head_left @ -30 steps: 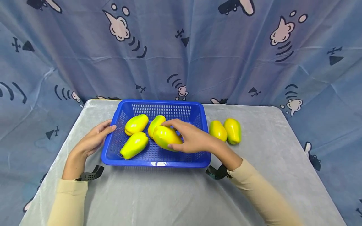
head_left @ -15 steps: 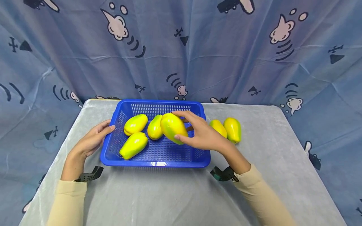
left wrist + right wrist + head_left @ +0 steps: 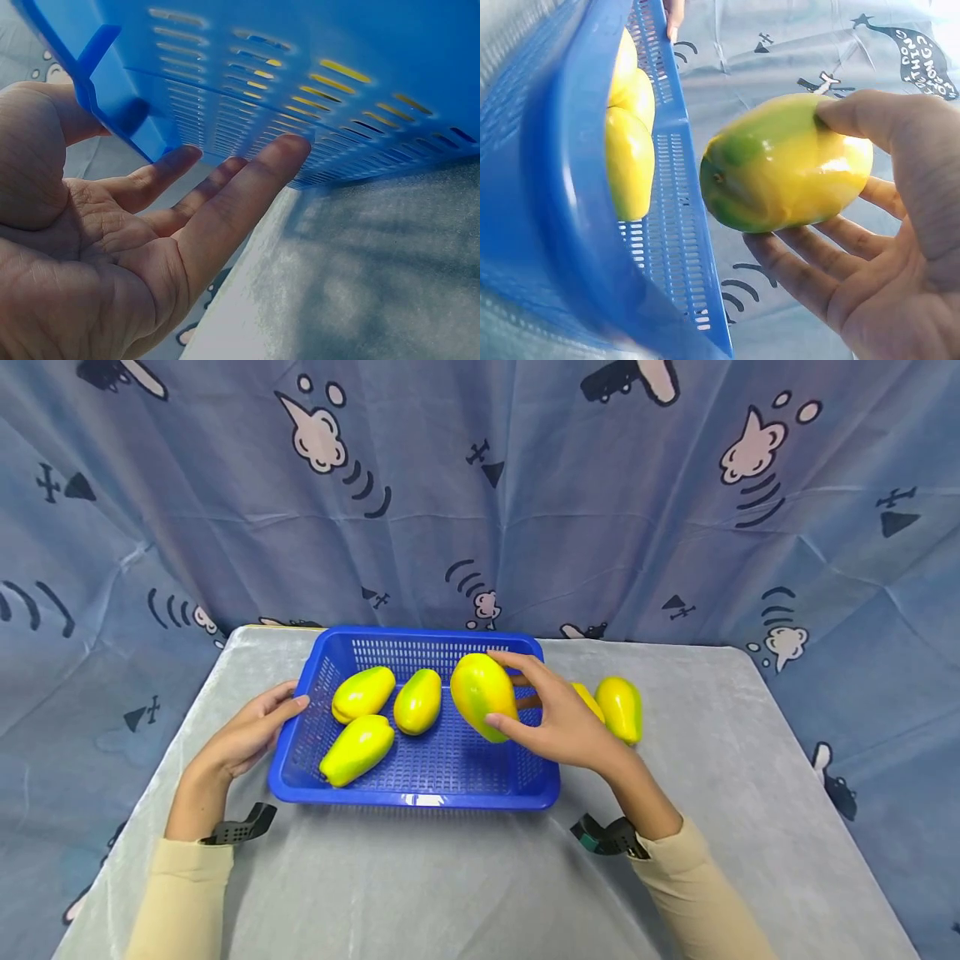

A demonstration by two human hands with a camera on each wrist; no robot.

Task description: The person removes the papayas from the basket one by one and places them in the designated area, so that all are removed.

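Observation:
Above the right part of a blue plastic basket (image 3: 420,799), my right hand (image 3: 566,722) grips a yellow-green papaya (image 3: 483,696) between thumb and fingers. The right wrist view shows this papaya (image 3: 787,165) raised higher than the basket's rim, its green end toward the basket. Inside the basket lie a papaya (image 3: 363,694) at the back left, another papaya (image 3: 357,750) in front of it, and a third papaya (image 3: 417,702) near the middle. My left hand (image 3: 251,731) holds the basket's left side, thumb over the rim and fingers (image 3: 247,199) against the outer wall.
To the right of the basket, one papaya (image 3: 621,708) lies on the grey cloth-covered table (image 3: 420,885). Beside it a second papaya (image 3: 588,700) is mostly hidden behind my right hand. A patterned blue curtain (image 3: 420,543) hangs behind the table.
My right hand has lifted the papaya from low in the basket and carried it to the right, turning it more upright. The middle papaya now shows fully. My left hand keeps its place.

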